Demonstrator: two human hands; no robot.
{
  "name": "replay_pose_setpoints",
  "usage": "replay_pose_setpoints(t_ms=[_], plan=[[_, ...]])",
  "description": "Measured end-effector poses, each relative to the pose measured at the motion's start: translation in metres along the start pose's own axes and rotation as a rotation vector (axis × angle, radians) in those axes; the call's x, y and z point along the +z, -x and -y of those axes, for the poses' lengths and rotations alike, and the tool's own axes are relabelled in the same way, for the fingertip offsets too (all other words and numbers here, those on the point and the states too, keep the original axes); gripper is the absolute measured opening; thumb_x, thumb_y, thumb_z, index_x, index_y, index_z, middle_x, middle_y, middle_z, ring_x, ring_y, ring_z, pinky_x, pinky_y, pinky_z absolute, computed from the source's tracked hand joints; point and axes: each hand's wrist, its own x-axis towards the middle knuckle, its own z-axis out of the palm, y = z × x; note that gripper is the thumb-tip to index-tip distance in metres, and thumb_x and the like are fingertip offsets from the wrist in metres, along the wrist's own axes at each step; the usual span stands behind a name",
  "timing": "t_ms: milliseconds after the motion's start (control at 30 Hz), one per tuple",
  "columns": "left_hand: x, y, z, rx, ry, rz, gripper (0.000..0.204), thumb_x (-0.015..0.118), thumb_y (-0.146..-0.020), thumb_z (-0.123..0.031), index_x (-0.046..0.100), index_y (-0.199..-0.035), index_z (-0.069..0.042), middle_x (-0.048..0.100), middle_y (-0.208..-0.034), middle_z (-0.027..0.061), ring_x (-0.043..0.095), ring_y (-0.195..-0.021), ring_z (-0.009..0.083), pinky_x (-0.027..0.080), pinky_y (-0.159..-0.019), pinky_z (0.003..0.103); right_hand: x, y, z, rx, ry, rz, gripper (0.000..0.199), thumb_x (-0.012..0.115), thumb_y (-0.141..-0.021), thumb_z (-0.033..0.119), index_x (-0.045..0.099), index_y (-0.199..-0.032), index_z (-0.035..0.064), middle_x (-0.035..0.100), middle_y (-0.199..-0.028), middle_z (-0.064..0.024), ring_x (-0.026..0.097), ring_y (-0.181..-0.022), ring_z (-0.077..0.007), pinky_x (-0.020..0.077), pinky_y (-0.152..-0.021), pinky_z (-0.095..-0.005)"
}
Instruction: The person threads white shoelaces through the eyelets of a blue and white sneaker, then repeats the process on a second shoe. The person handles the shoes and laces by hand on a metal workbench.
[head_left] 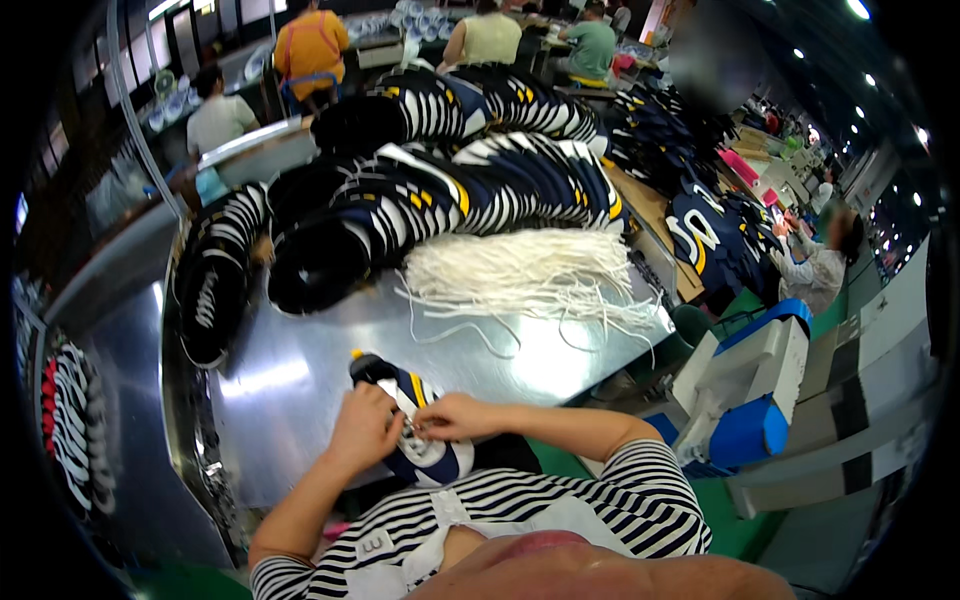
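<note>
A navy, white and yellow shoe upper (436,464) lies at the near edge of the metal table, partly under both hands. My left hand (366,425) is closed on the left side of the upper, fingers curled at its opening. From the right, my right hand (450,416) meets it over the eyelet area, thumb and fingers pinched together; what they pinch is too small to make out. Beyond the hands lies a big bundle of white shoelaces (520,270), loose ends trailing toward me.
Long nested rows of black, white and navy shoe uppers (430,205) cover the table's far side. A shorter row (212,300) stands at the left. Flat navy pieces (715,235) are piled at the right, near a white-and-blue machine (735,390). Several people sit working farther off.
</note>
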Motion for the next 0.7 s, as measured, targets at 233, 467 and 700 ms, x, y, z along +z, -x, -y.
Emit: replay_pose_setpoints(t_ms=[233, 467, 700], plan=[[-0.005, 0.000, 0.009, 0.078, 0.116, 0.093, 0.018, 0.070, -0.078, -0.020, 0.065, -0.091, -0.008, 0.060, -0.090, 0.0089, 0.053, -0.090, 0.0292, 0.040, -0.077, 0.041, 0.014, 0.010, -0.020, 0.126, -0.625, 0.089, 0.012, 0.063, -0.092, 0.008, 0.063, -0.103, 0.0026, 0.060, -0.093, 0.0034, 0.053, -0.086, -0.0056, 0.0455, -0.078, -0.0228], [-0.011, -0.007, 0.009, 0.069, 0.199, 0.216, 0.023, 0.066, -0.080, -0.020, 0.068, -0.100, -0.009, 0.065, -0.088, 0.0058, 0.054, -0.090, 0.0260, 0.038, -0.080, 0.040, 0.006, 0.015, -0.027, 0.057, -0.853, 0.056, 0.008, 0.062, -0.091, 0.009, 0.062, -0.098, 0.0048, 0.056, -0.089, 0.0043, 0.049, -0.082, -0.0054, 0.0409, -0.076, -0.0217], [0.011, 0.008, 0.030, 0.099, 0.319, 0.077, 0.023, 0.070, -0.079, -0.018, 0.066, -0.099, -0.008, 0.061, -0.086, 0.0098, 0.055, -0.086, 0.0302, 0.042, -0.076, 0.042, 0.033, 0.013, -0.027, 0.082, -0.799, -0.134, 0.015, 0.064, -0.096, 0.018, 0.066, -0.105, 0.0054, 0.060, -0.089, 0.0052, 0.052, -0.083, -0.0037, 0.0440, -0.074, -0.0214]])
